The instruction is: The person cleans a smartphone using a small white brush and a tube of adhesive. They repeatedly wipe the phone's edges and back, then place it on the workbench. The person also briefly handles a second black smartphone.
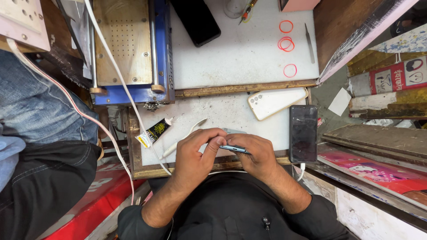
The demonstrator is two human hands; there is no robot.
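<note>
Left hand (pixel 195 151) and right hand (pixel 251 153) closed together on a slim phone (pixel 234 149) held edge-up, just above the near edge of the white work mat (pixel 231 113); left thumb and fingers pinched narrow at the phone's upper edge, right hand cupped under and around it, prob. to steady it for fine work along the seam. Black adhesive tube (pixel 154 132) and white pry tool (pixel 184 138) lying just left of the hands, within easy reach. White phone back cover (pixel 275 103) and dark phone (pixel 303 133) w/ cable parked to the right, apart from the hands. Blue-framed separator machine (pixel 129 49) and white cable (pixel 120 84) crowding the left side; bare mat betw. hands and cover the main open room. Tweezers (pixel 309 43) and red rubber rings (pixel 286 43) far back, well apart.
</note>
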